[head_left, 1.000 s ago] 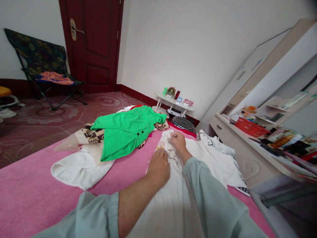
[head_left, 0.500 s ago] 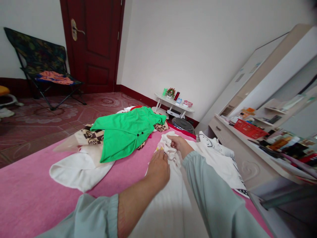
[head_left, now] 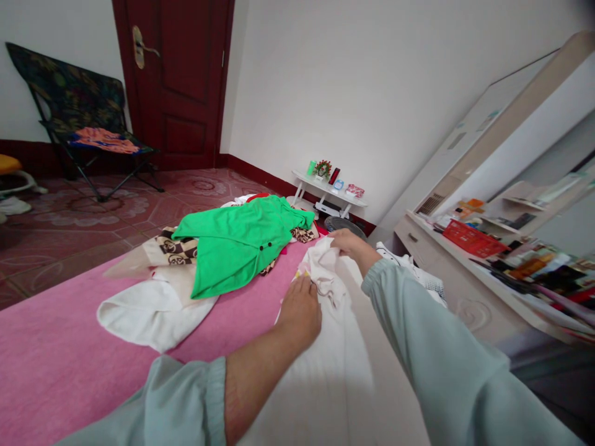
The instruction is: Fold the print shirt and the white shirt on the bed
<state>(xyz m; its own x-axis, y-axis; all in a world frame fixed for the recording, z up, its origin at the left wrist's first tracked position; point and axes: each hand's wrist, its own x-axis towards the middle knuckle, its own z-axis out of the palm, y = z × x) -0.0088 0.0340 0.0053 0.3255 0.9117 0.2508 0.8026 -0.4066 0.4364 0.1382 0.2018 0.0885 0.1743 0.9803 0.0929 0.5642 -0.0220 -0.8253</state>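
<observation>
A white garment (head_left: 334, 353) with a small yellow and pink print stretches toward me over the pink bed cover (head_left: 51, 365). My left hand (head_left: 301, 313) lies on its left side, fingers stretched out and pressing on the cloth. At the far end my right hand (head_left: 356, 248) is closed on the edge of the garment and holds it up a little; the fabric between the hands is wrinkled. To the left, a green garment (head_left: 237, 248) with dark buttons rests on a brown checked garment (head_left: 176, 251) and white cloth (head_left: 153, 316).
Behind my right sleeve lies a white printed garment (head_left: 409, 267). On the right stands a dresser (head_left: 413, 248) with a red basket (head_left: 474, 238) and bottles. A small white shelf (head_left: 304, 179), a folding chair (head_left: 93, 105) and a red door (head_left: 186, 80) are farther back.
My right hand has moved away and slightly to the right, drawing the garment's far edge with it, so the cloth spreads wider. The left hand stays nearly in place.
</observation>
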